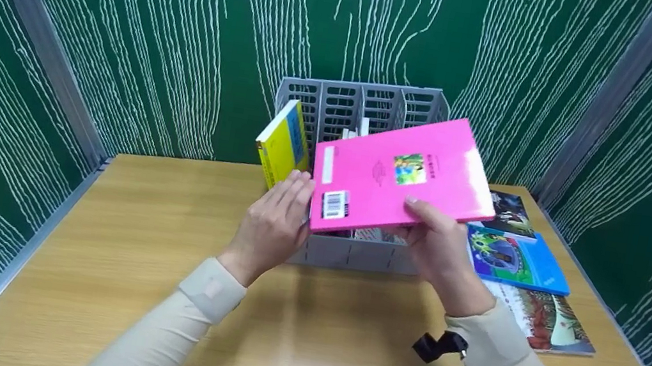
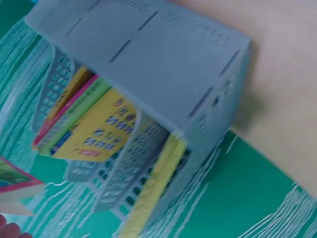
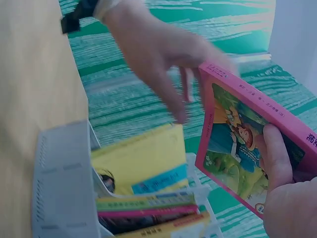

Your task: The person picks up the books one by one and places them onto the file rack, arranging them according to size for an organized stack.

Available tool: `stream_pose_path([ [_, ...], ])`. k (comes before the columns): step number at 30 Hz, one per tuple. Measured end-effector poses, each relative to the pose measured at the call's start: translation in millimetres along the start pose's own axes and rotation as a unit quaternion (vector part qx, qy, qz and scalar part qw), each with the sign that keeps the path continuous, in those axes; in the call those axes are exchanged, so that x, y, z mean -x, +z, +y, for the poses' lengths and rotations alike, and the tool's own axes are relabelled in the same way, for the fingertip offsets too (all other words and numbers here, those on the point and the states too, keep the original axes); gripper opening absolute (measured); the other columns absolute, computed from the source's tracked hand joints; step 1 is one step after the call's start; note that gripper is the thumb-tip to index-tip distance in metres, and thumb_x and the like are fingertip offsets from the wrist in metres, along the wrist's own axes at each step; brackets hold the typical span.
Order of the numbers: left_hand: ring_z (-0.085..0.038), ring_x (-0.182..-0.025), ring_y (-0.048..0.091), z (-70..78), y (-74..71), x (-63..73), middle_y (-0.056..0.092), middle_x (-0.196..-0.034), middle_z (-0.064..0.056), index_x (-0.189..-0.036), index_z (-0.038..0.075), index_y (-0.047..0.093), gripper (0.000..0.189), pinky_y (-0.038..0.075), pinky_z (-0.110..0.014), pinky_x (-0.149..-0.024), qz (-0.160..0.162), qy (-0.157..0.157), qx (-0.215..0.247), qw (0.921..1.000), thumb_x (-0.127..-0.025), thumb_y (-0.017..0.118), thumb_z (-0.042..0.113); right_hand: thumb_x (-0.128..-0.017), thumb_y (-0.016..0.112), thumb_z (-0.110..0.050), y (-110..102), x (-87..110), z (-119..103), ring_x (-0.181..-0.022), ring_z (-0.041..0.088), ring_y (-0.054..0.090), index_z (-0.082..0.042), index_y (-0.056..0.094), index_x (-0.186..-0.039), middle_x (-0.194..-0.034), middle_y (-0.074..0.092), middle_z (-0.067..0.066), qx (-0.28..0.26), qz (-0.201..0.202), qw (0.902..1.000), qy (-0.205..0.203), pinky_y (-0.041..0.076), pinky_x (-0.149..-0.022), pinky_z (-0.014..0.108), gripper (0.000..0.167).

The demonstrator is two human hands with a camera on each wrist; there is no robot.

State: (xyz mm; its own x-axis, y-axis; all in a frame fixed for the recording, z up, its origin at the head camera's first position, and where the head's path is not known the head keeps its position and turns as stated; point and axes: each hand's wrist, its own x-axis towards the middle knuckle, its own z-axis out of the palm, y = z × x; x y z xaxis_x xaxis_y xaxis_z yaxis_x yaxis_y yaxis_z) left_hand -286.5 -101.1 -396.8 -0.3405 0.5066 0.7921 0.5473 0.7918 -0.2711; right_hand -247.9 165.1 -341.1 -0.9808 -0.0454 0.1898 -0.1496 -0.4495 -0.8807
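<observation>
My right hand (image 1: 441,252) holds a pink book (image 1: 377,184) above a grey divided file rack (image 1: 369,258), thumb on the back cover and fingers underneath. Its illustrated front cover (image 3: 230,144) faces down toward the right wrist camera. My left hand (image 1: 275,220) is at the book's left edge, fingers straight and close together. Whether it touches the edge is hard to tell. A yellow book (image 1: 283,144) stands in the rack's leftmost compartment, just beyond the left hand. Several more books (image 2: 101,126) lean in another compartment, mostly hidden by the pink book in the head view.
On the table (image 1: 161,249), right of the rack, lie a dark-covered book (image 1: 512,214), a blue book (image 1: 536,266) and a larger picture book (image 1: 557,324), overlapping. Green panels with white streaks (image 1: 159,42) enclose the back and sides. A black strap (image 1: 437,346) hangs at my right wrist.
</observation>
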Motion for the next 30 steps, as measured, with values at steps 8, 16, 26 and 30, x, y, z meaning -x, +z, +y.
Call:
stream_pose_path([
  [8,-0.036,-0.135,0.068,-5.8,21.4,14.7,0.068,-0.145,-0.021,-0.14,-0.003,0.065,0.051,0.055,-0.047,-0.116,-0.171,-0.11,0.139,0.9693,-0.104,0.076,0.032,-0.105,0.055,0.001,-28.7,-3.7,-10.9,-0.112,0.022,0.081,-0.009,0.042,-0.153,-0.133,0.073,0.005,0.025,-0.015,0.995,-0.096,0.067,-0.089,0.035,0.051],
  [16,-0.034,-0.114,0.075,-6.0,44.2,31.3,0.075,-0.126,-0.02,-0.135,-0.004,0.067,0.047,0.064,-0.047,-0.1,-0.272,-0.146,0.16,0.9377,-0.109,0.068,0.035,-0.101,0.061,0.004,-43.3,-0.5,-14.6,-0.102,0.009,0.08,-0.006,0.052,-0.146,-0.123,0.077,-0.001,0.146,0.047,0.9796,-0.13,0.067,-0.085,0.027,0.047],
  [26,-0.034,-0.096,0.076,-4.4,61.0,44.3,0.077,-0.106,-0.017,-0.126,-0.001,0.07,0.04,0.066,-0.047,-0.086,-0.315,-0.16,0.133,0.9261,-0.11,0.065,0.035,-0.103,0.066,-0.002,-42.8,-5.3,1.9,-0.104,0.002,0.075,0.004,0.052,-0.151,-0.141,0.068,0.031,0.357,0.062,0.9258,-0.108,0.059,-0.085,0.018,0.05],
  [30,-0.037,-0.092,0.077,-0.6,63.3,42.7,0.078,-0.1,-0.017,-0.114,0.001,0.072,0.032,0.065,-0.05,-0.082,-0.308,-0.157,0.125,0.9299,-0.109,0.067,0.033,-0.105,0.062,-0.001,-40.0,-15.0,13.7,-0.126,0.03,0.073,0.005,0.047,-0.155,-0.147,0.064,0.03,0.369,0.034,0.924,-0.095,0.062,-0.099,0.028,0.053],
])
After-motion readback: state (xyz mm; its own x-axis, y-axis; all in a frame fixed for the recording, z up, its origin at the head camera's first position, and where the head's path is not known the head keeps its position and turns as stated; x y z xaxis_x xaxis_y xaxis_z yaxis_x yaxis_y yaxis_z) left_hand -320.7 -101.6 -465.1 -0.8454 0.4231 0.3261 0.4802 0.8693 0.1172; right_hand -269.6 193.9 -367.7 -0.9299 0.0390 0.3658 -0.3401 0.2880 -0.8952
